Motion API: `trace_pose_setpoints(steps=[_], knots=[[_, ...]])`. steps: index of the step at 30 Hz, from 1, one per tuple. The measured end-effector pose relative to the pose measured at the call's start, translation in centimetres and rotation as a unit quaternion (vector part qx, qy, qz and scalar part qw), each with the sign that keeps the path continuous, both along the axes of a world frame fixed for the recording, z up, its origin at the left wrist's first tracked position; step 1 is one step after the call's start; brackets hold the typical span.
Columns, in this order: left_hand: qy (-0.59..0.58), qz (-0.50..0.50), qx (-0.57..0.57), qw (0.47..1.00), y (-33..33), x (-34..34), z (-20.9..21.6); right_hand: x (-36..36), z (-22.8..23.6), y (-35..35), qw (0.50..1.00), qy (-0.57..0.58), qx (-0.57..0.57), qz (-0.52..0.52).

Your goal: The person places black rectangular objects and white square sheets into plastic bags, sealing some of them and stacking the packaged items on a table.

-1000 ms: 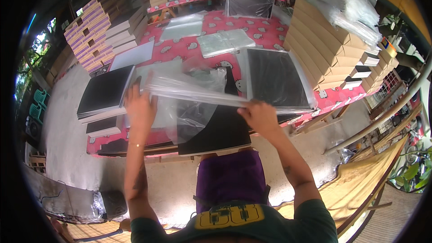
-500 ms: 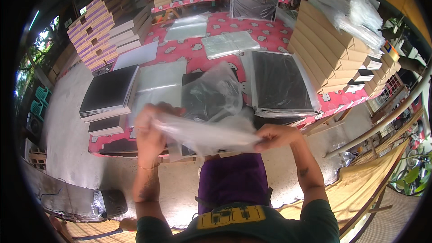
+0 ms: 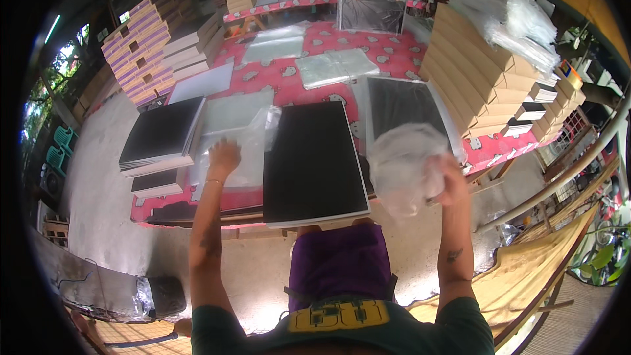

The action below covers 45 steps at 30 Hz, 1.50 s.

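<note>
My right hand [image 3: 450, 181] is closed on a crumpled clear plastic bag [image 3: 404, 164], held above the right front of the table. My left hand [image 3: 225, 156] lies over a pile of clear plastic bags [image 3: 235, 121], fingers stretched forward and apart. Between my hands rests a flat black panel [image 3: 314, 158] with a pale edge, bare of plastic, its near end at the table's front edge. Right of it, partly hidden by the held bag, is a stack of plastic-wrapped black panels [image 3: 401, 102]. Left of the bags stand black-topped panels with white sides [image 3: 161, 131].
Brown cardboard boxes [image 3: 473, 79] are stacked at the right, with plastic bags [image 3: 503, 10] on top. More clear bags [image 3: 336, 67] lie on the pink patterned tablecloth [image 3: 273, 79]. Purple-striped boxes [image 3: 138, 52] rise at the left. Across the table another person holds a wrapped black panel [image 3: 370, 13].
The bag stretched between both hands is now bunched in my right hand, which moved right. My left hand let go of it and moved onto the bag pile. The black panel is uncovered.
</note>
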<state>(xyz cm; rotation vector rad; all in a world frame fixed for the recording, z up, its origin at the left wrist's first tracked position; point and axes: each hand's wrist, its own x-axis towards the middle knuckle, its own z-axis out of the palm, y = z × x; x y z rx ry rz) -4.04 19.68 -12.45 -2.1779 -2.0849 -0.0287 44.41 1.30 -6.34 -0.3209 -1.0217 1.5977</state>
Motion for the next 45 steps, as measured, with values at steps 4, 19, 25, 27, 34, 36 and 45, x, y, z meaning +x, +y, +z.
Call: trace_pose_setpoints(steps=[4,19,25,27,34,36,45], knots=[[-0.271,-0.438,0.061,0.855,-8.7,13.6,11.5,-4.8,0.0,0.8,0.922,-0.373,0.071,0.075],[-0.52,-0.537,-0.191,0.636,-15.0,9.8,8.8,-1.9,-2.2,-0.3,0.993,-0.044,0.012,-0.106],[-0.756,-0.108,-0.295,0.574,-17.5,9.3,8.8,-3.1,-3.6,2.4,0.959,-0.267,0.003,0.097],[-0.693,-0.292,-0.277,0.598,-17.4,7.5,7.8,-5.8,-1.6,1.1,0.987,0.055,-0.13,-0.082],[-0.907,-0.052,-0.226,0.353,-17.0,7.4,8.3,-5.8,-8.5,0.8,0.99,0.005,-0.069,0.119],[-0.777,-0.18,-0.328,0.506,-16.3,5.6,5.9,-3.9,-7.8,1.2,0.984,0.124,-0.106,0.072],[-0.776,0.039,-0.049,0.628,-21.4,6.6,-1.9,-9.8,-11.2,-4.9,0.89,-0.377,-0.1,-0.237]])
